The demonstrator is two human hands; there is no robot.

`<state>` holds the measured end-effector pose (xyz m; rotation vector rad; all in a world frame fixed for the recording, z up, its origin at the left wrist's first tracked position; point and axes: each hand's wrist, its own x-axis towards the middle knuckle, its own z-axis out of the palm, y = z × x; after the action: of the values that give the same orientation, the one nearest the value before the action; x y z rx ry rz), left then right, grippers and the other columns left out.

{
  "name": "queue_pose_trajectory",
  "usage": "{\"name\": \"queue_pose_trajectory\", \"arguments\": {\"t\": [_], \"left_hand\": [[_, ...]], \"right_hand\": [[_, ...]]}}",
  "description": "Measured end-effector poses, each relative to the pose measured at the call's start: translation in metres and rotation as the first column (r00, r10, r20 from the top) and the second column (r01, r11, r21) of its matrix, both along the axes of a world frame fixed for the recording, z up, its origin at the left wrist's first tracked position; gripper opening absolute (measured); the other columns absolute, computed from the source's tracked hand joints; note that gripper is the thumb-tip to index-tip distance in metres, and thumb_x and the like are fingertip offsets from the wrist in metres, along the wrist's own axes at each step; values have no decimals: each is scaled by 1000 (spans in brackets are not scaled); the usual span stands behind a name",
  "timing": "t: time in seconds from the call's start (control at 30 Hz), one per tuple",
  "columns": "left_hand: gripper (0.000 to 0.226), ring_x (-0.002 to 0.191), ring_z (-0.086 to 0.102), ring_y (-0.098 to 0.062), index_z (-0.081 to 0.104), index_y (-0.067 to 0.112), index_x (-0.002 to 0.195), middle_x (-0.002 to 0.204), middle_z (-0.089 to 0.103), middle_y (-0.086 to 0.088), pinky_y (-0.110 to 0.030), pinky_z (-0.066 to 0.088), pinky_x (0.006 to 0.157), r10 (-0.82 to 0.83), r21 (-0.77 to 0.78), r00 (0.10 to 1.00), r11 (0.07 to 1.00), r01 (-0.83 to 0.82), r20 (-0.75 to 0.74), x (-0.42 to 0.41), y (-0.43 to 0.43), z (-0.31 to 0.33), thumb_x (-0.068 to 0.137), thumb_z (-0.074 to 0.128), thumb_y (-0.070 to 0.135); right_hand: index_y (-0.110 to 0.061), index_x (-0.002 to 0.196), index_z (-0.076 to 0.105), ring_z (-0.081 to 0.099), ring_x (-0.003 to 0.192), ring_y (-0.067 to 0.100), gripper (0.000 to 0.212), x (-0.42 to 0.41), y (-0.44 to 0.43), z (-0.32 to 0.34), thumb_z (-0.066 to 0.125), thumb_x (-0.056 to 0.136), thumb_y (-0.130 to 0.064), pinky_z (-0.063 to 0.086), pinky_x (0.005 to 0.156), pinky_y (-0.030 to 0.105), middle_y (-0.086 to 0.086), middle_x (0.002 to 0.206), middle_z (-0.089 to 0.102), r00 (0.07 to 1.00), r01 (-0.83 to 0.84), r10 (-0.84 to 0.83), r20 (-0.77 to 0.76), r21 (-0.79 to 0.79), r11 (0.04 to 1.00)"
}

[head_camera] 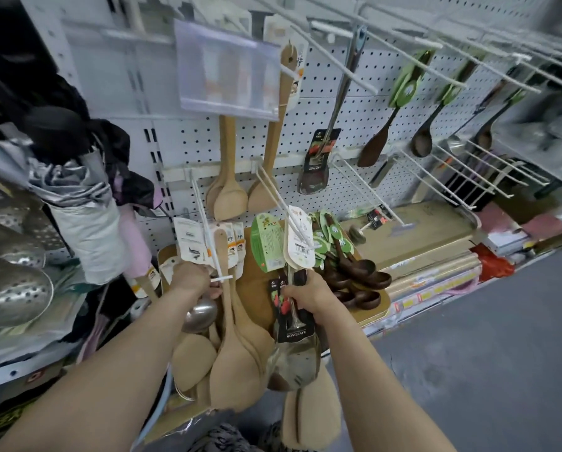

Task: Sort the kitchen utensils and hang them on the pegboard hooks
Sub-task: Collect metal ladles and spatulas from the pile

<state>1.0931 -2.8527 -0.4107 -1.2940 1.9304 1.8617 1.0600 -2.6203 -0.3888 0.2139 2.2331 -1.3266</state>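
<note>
A shop aisle, with a white pegboard (354, 102) wall bristling with long wire hooks that slant out toward the viewer. The utensils being sorted are in both hands, low in front of the board.

The left hand (191, 280) is clenched round the handles of a bundle of pale wooden spatulas (234, 363). Their blades hang down and their tagged tops are raised to the tip of a lower hook (204, 223), probably so the handle holes can be fed onto the wire. A steel ladle bowl (201, 313) shows just under that hand; whether it is in the same grasp I cannot tell.

The right hand (309, 293) grasps steel spatulas (294, 353) by their black-carded handles, held off to one side, seemingly kept apart as a separate kind.

Above, like hangs with like: wooden spatulas (226, 197) on one pair of hooks, a steel spatula (315, 171) on the next, and dark wooden spoons (375, 146) further right. More dark spoons (354, 275) lie heaped on a tan board behind the right hand, not yet hung. Folded umbrellas (84, 216) and perforated skimmers (12, 288) crowd the left edge.
</note>
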Motion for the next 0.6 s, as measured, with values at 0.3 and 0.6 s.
{"name": "queue_pose_trajectory", "arguments": {"t": [0.3,0.6], "left_hand": [[20,57,66,-30,55,-2,80,72,63,-19,-40,59,62,-45,24,998,999,44,39,14,32,22,98,47,0],[16,53,66,-27,49,0,116,79,65,-19,-38,55,57,-18,29,998,999,16,65,25,89,3,102,43,4]], "right_hand": [[12,114,57,61,46,16,30,5,13,29,65,86,7,49,40,22,16,76,62,991,64,-53,124,-94,994],[2,113,63,70,70,27,33,-8,44,17,76,84,-5,60,72,43,16,89,72,979,71,-15,206,-267,961]]}}
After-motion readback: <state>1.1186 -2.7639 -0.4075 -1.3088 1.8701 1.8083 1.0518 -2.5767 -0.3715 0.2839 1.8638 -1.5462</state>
